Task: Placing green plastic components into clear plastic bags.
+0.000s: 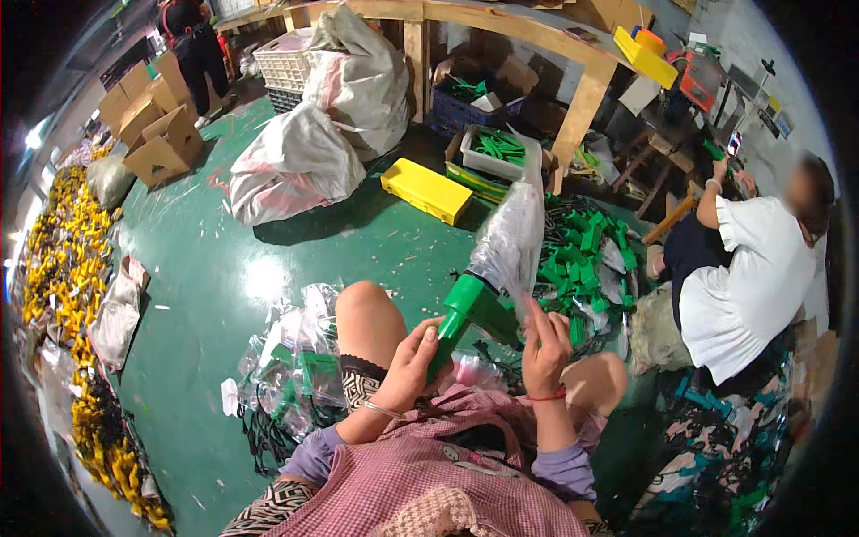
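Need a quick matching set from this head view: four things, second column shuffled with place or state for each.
Things:
1. green plastic part
2. clear plastic bag
3. yellow tray
4. cardboard boxes

Places or states:
A. flat on the green floor, beside the white sacks
B. gripped by the left hand
C. stacked at far left
D. over the part's top end, held by the right hand

Pairs: 1-B, 2-D, 3-A, 4-C
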`<state>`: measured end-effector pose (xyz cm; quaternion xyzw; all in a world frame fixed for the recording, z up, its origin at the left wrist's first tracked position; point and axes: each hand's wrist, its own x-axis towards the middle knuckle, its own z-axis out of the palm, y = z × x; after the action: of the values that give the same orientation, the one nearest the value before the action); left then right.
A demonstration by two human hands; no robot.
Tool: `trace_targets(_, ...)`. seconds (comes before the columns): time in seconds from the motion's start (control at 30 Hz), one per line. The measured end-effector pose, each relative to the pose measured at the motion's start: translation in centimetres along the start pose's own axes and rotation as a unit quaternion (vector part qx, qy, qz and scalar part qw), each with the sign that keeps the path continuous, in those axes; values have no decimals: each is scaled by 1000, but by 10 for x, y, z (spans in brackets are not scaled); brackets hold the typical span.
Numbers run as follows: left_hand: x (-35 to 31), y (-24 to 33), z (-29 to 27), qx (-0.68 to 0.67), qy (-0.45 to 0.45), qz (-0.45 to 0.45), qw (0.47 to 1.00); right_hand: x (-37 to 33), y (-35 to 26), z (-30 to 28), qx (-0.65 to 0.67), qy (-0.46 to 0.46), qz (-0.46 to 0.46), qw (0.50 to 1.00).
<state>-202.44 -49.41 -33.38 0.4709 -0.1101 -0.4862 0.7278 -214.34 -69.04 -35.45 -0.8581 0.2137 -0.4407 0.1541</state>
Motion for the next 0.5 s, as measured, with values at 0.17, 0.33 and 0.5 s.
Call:
trace_targets(0.17,11,-18,-7,195,44,161,966,14,-59,1,28,-150,-200,968)
trace_targets(0.33,6,-7,3,297,20,112,948,13,-21,-16,11,-139,-205,969)
trace_targets(0.5,15,-35,2,321,8,222,921,20,-48,-12,38,-104,-156,982)
